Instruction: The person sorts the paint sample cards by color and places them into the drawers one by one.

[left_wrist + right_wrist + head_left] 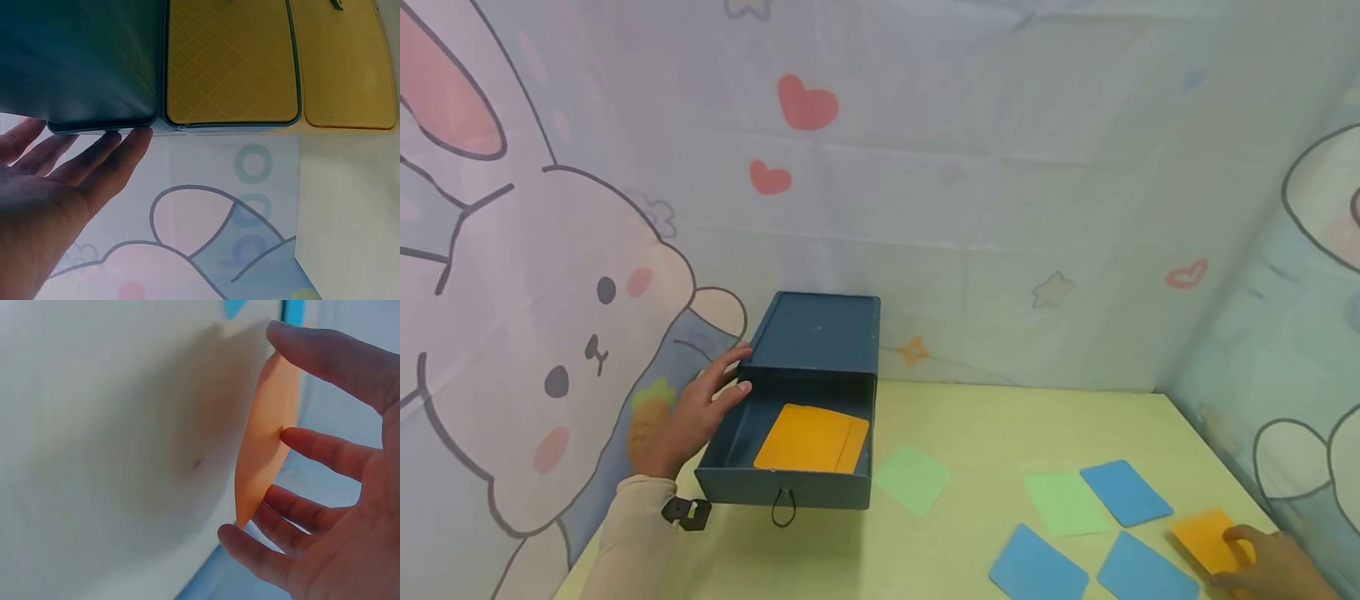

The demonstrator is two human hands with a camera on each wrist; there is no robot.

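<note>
Viewing by head camera, I find the right hand (1273, 562) pinching an orange card (1201, 533) at the right of the surface (970, 433), near blue cards (1148, 571), the left hand (696, 417) at the blue box (820, 329); by left wrist, its extended fingers touching the box's side; by right wrist, the card between thumb and fingers.

On my left arm I wear a plain, cream-coloured, long fabric sleeve (628, 542) reaching to the wrist. At its cuff sits a small, black, blocky wrist-worn device (687, 513) with a little green patch. My left hand (700, 412) and right hand (1266, 562) are bare.
</note>
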